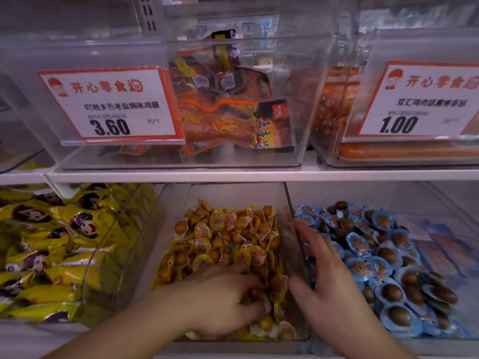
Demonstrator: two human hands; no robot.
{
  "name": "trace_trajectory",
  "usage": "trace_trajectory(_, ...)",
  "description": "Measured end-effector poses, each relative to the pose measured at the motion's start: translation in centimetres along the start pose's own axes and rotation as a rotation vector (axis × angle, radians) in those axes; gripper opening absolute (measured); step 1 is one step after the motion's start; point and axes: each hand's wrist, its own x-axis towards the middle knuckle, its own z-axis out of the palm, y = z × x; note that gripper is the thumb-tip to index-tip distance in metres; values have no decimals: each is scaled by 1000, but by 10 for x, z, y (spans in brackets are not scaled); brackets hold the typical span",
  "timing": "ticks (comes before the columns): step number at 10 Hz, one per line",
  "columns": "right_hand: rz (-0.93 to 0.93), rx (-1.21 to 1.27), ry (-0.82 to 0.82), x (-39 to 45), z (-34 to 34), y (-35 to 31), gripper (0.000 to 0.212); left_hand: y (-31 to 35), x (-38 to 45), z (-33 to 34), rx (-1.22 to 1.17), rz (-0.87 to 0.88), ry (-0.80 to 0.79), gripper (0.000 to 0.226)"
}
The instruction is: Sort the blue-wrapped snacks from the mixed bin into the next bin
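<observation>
The left hand (228,294) digs with curled fingers into the yellow-wrapped snacks (228,237) of the mixed bin (291,229); whether it holds one cannot be told. The right hand (329,278), fingers spread, rests on the blue-wrapped snacks (383,255) in the next bin (440,203), just right of the mixed bin's wall.

dim, soft blur, bowed edges, faint glare

Blue-wrapped snacks (363,265), yellow-wrapped snacks (220,234)
</observation>
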Motion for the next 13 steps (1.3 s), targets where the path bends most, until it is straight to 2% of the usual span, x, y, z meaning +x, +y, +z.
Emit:
trace_trajectory(3, -8, 15, -3, -1, -1, -4, 78, -34, 70, -4, 202, -92, -5, 69)
trace_trajectory(4, 0, 15, -12, 0, -2, -5, 76, -50, 82, -19, 169, -51, 87, 56)
trace_trajectory(5, 1, 5, -14, 0, -2, -6, 80, -58, 73, -36, -101, 5, 251, 26)
trace_trajectory(6, -5, 4, -11, 0, -2, -4, 80, -68, 47, -58, -201, -101, 528, 19)
trace_trajectory(7, -4, 6, -9, 0, -2, -3, 79, -67, 9, -49, -210, -241, 585, 23)
trace_trajectory(8, -3, 6, -17, 0, -2, -4, 79, -53, -33, 4, -169, -368, 267, 94)
trace_trajectory(9, 5, 0, -14, 1, 0, -4, 80, -43, -42, 39, -105, -311, 179, 115)
trace_trajectory(10, -7, -19, 8, 0, 1, -3, 80, -38, -17, 37, -170, -223, 142, 118)
trace_trajectory(11, -12, -37, 24, -1, 2, -3, 79, -36, 22, 25, -75, -135, 230, 116)
trace_trajectory(12, -26, -57, 51, 0, 5, -5, 73, -27, 44, 14, 10, -150, 256, 111)
trace_trajectory(13, -98, -84, 94, -14, -3, -13, 60, -11, 26, 15, -57, -114, 278, 107)
